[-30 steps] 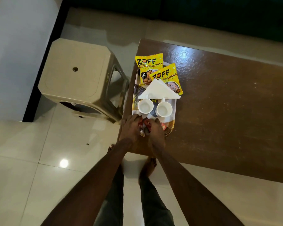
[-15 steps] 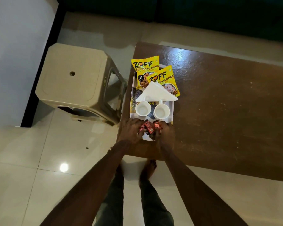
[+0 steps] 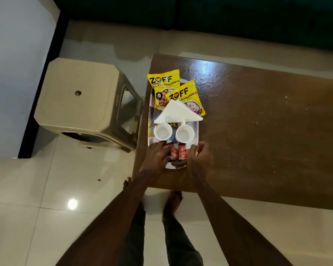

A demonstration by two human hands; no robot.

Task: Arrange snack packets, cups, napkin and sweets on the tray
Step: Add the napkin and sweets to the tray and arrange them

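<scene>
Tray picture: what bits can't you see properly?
- Head view: the left hand covers part of one red sweet and the tray corner.
- The right hand hides whatever it may hold.
- The napkin covers the cup handles and the lower part of the snack packets.
- The sweets' lettering is too small to read.

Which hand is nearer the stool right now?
Left. The left hand rests on the tray's near corner, on the stool's side; the right hand is across the tray, farther away.
</scene>
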